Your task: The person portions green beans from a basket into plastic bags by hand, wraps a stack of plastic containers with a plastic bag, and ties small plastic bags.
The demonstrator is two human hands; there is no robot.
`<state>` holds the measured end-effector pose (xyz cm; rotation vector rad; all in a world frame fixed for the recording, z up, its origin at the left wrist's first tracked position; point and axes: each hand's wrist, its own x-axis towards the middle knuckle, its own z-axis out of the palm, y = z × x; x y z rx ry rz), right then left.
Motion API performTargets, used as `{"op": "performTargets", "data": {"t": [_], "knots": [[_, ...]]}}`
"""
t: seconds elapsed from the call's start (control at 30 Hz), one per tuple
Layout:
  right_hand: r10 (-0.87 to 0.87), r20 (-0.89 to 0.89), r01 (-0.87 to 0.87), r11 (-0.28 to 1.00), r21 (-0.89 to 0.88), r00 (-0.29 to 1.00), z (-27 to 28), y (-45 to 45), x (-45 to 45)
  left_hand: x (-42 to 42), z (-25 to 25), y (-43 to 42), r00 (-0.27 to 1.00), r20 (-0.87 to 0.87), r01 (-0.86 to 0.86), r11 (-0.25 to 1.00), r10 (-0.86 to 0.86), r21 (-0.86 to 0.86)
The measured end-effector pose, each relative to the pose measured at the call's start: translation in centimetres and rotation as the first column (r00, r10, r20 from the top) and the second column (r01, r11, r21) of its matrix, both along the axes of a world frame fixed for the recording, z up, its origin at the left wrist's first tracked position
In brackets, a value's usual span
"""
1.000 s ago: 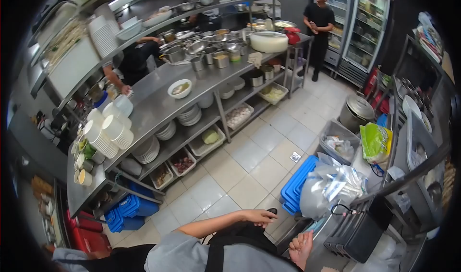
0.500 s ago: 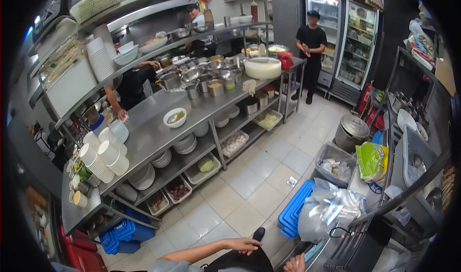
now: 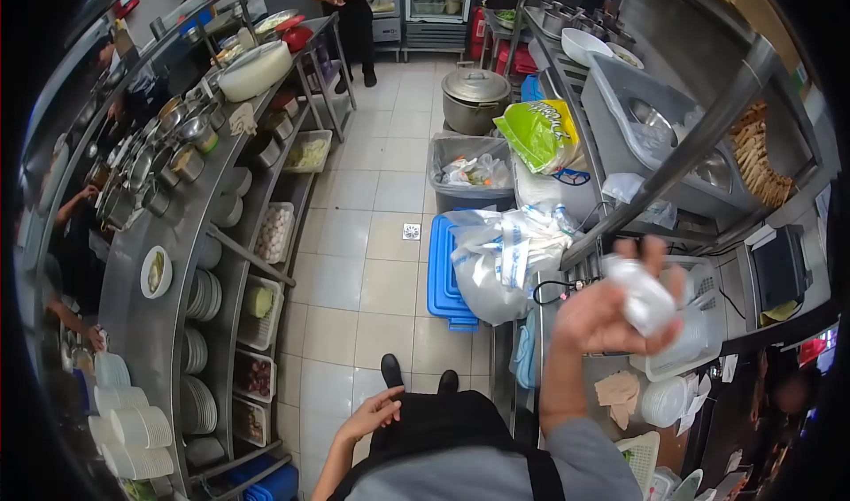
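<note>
My left hand (image 3: 374, 414) hangs beside the black apron (image 3: 434, 426), with its fingers loosely stretched out and nothing in it. On the right, my right hand (image 3: 604, 317) is raised near the counter, its fingers curled round a crumpled white wad (image 3: 639, 299). Motion blur hides whether the wad is paper or plastic. Just beyond that hand stands a white basket (image 3: 708, 324) holding clear plastic containers. Lower on the same side are a beige cloth (image 3: 618, 396) and stacked round clear lids (image 3: 666, 402).
A blue lidded bin (image 3: 440, 275), clear plastic bags (image 3: 496, 280), a lined trash bin (image 3: 469, 198) and a large lidded pot (image 3: 475, 96) line the right of the tiled aisle (image 3: 345, 235). A steel counter (image 3: 133, 324) runs along the left. A person (image 3: 341, 14) stands at the far end.
My view has turned right and downward. My right hand has risen from the bottom edge to the right-hand counter, and the white wad now shows in it. My left hand is lower, beside the apron.
</note>
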<state>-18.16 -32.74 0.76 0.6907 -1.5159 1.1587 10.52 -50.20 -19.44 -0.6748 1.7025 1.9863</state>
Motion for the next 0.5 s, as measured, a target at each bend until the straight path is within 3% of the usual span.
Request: {"op": "performTargets", "data": {"t": [0.03,0.1,0.13,0.17,0.2,0.23,0.27,0.33,0.4,0.43,0.5], "knots": [[-0.074,-0.106,0.072,0.997,-0.025,0.992,0.4,-0.9,-2.3,0.2,0.3,-0.7,1.000,-0.002,-0.004,1.000,0.004,-0.013],[-0.165,-0.138,0.167,0.986,0.005,0.977,-0.9,-4.0,-7.7,0.7,0.5,-2.0,0.999,-0.010,-0.037,0.999,0.037,0.009],[-0.172,-0.021,0.173,0.977,0.122,0.985,-2.6,-6.2,-10.4,0.8,0.5,-2.7,0.998,-0.023,-0.051,0.999,0.051,0.008],[-0.114,0.282,0.021,0.949,0.315,0.953,-5.2,-8.1,-12.7,1.2,0.6,-3.3,0.997,-0.031,-0.064,0.998,0.065,0.010],[-0.424,0.365,0.134,0.784,0.607,0.828,-8.4,-9.3,-12.6,1.7,0.8,-3.8,0.998,-0.024,-0.059,0.998,0.059,0.000],[-0.485,0.603,-0.098,0.723,0.684,0.633,-13.1,-9.7,-12.8,1.5,0.9,-4.6,0.998,-0.032,-0.056,0.998,0.055,-0.013],[-0.559,0.626,-0.275,0.587,0.762,0.543,-17.2,-10.0,-12.7,1.5,1.0,-5.1,0.998,-0.036,-0.055,0.998,0.054,-0.024],[-0.498,0.654,-0.466,0.460,0.756,0.569,-21.0,-10.4,-8.9,1.4,1.0,-5.9,0.998,-0.037,-0.043,0.999,0.042,-0.027],[-0.268,0.801,-0.699,0.392,0.598,0.535,-27.4,-9.6,-6.4,1.5,0.2,-7.2,0.997,-0.048,-0.053,0.998,0.052,-0.026],[-0.397,0.816,-0.820,0.220,0.529,0.419,-25.8,-9.7,-4.4,1.1,0.1,-7.7,0.997,-0.069,0.014,0.999,-0.018,-0.051],[-0.428,0.792,-0.860,0.063,0.507,0.435,-26.5,-8.6,-1.0,0.6,-0.2,-8.1,0.990,-0.135,0.027,0.998,-0.034,-0.049]]}}
